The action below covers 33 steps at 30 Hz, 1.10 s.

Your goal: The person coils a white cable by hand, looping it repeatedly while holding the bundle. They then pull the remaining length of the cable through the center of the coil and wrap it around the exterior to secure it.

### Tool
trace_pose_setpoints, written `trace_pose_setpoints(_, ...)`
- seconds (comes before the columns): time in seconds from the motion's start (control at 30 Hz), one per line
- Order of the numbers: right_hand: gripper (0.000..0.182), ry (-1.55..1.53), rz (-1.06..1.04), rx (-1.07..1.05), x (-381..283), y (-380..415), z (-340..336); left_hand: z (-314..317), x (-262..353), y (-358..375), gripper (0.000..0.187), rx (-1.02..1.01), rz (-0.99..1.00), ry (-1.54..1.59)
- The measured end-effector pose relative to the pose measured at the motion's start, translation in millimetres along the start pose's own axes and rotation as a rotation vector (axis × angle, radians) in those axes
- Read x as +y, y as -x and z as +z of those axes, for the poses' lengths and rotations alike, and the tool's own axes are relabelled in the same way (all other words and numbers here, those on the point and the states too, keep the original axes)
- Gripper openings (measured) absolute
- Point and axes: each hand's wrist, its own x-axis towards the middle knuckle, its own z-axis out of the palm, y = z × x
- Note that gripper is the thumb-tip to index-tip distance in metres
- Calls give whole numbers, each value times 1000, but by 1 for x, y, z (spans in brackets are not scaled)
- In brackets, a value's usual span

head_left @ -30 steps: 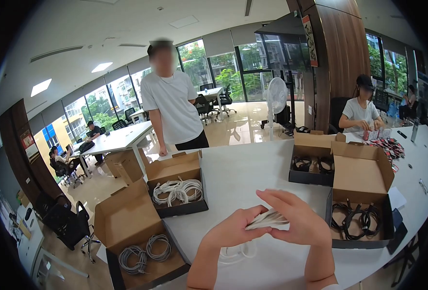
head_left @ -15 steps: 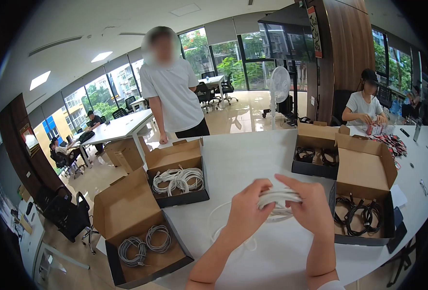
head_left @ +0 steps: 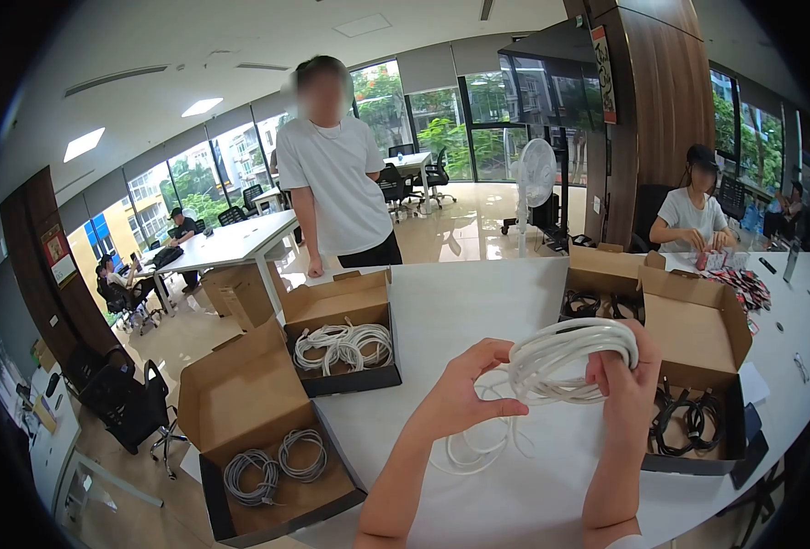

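Observation:
A thick coil of white cable (head_left: pixel 565 361) is held up over the table, gripped at its right end by my right hand (head_left: pixel 626 380), whose fingers curl into the loops. My left hand (head_left: pixel 464 393) is at the coil's left side, thumb and fingers spread apart, fingertips right at the loops. From the coil a loose length of the same cable (head_left: pixel 464 470) trails down to the white table (head_left: pixel 478 297) in wide curves. To the left, an open box (head_left: pixel 350 377) contains white cable coils (head_left: pixel 343 348); a nearer box (head_left: pixel 281 535) contains grey cable coils (head_left: pixel 251 478).
At the right, open boxes hold black cables (head_left: pixel 688 421). A person in a white shirt (head_left: pixel 336 183) stands across the table, one hand on its edge. Another person (head_left: pixel 690 215) sits far right, handling small items near a red-and-black pile (head_left: pixel 739 288). A white fan (head_left: pixel 535 174) stands behind.
The coil has come up and turned so its loops face me more. My left hand has opened from around it, while my right hand keeps hold. The view has shifted slightly.

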Motion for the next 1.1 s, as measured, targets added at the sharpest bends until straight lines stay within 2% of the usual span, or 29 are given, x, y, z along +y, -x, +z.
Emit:
trace_pose_setpoints(0.1, 10, -216, 28, 42, 8, -4, -3, -2, -3, 0, 80, -21, -40, -34)
trace_pose_setpoints(0.17, 10, -255, 66, 78, 8, -7, -4, -2, -2, 0, 88, -45, -78, -159)
trace_pose_setpoints(0.27, 8, -325, 120, 109, 10, -13, -6, -2, 0, -2, 101, -170, -149, -180)
trace_pose_setpoints(0.37, 5, -404, 148, 132, 13, -16, -9, 8, 5, 4, 107, -113, -167, -285)
trace_pose_setpoints(0.47, 3, -448, 139, 177, 14, -19, -13, 11, -14, 5, 90, -69, -108, -653)
trace_pose_setpoints(0.57, 2, -482, 114, 243, 11, -21, -18, 0, -34, 7, 71, -194, -140, -980)
trace_pose_setpoints(0.67, 3, -519, 95, 278, 13, -25, -26, -10, -40, 3, 44, -190, -345, -840)
trace_pose_setpoints(0.77, 7, -566, 94, 308, 16, -29, -33, -19, -32, 3, 21, -58, -274, -777)
trace_pose_setpoints(0.87, 12, -583, 87, 326, 18, -32, -39, -31, -18, 0, 14, 24, -440, -435)
trace_pose_setpoints(1.0, 17, -699, 102, 319, 25, -36, -50, -46, -18, 4, 20, 277, -328, -106)
trace_pose_setpoints(1.1, 19, -839, 120, 273, 36, -39, -60, -56, -14, 8, 23, 330, -314, 38)
